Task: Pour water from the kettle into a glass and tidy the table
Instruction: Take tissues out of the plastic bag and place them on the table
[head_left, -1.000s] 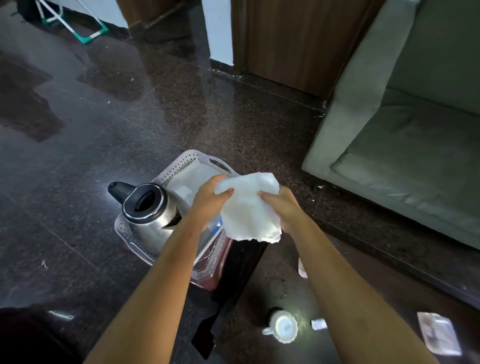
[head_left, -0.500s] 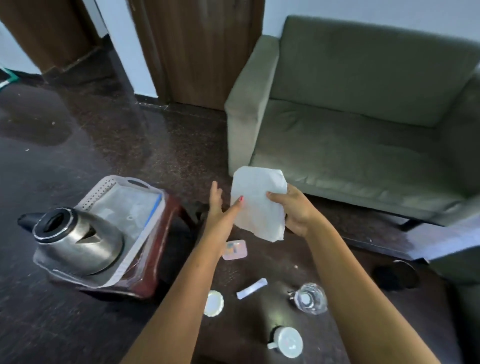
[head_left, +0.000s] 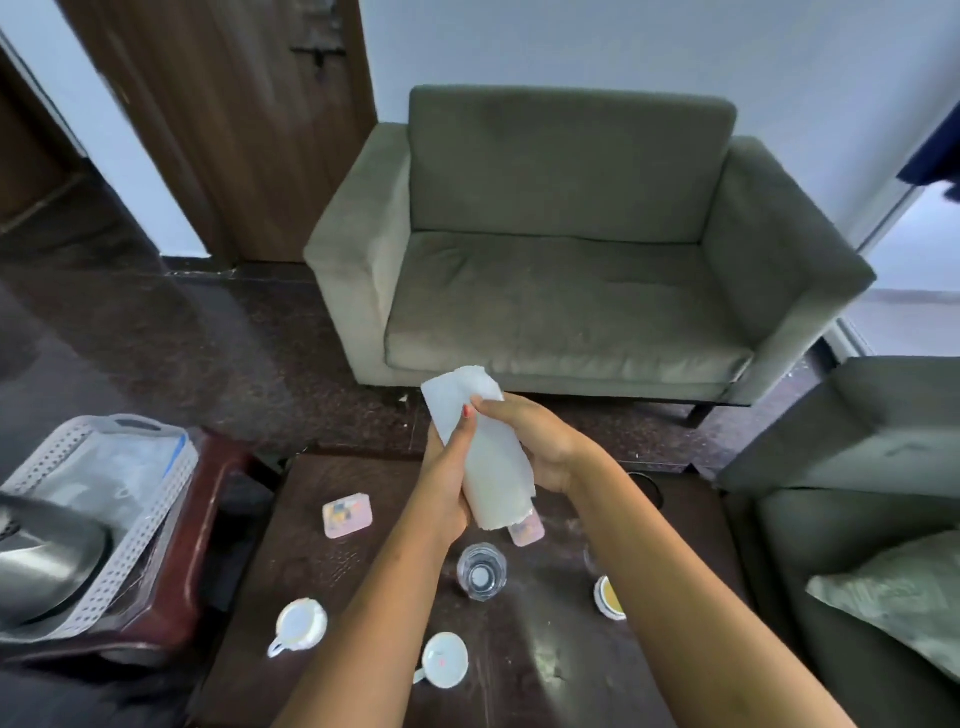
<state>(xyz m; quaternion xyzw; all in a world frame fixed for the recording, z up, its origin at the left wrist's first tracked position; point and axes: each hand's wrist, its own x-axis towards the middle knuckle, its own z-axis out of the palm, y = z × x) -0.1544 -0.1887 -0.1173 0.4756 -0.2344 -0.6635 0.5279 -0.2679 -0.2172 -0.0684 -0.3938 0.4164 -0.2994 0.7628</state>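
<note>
tissue (head_left: 493, 475) folded narrower, glass (head_left: 481, 571), cup (head_left: 444, 660) beneath

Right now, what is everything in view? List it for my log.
table: one, dark brown, centre
paper towel: one, white, held up
glass: one, clear, table middle
cups: two, white, table's near side
third cup: one, white-rimmed, yellowish inside, partly hidden
packets: two, pink, beyond the glass
tray: one, white, perforated, on a reddish stool
kettle: one, steel, in the tray
sofas: two, grey-green, ahead and right
door: one, brown, upper left
left hand: grips paper towel
right hand: grips paper towel
</note>
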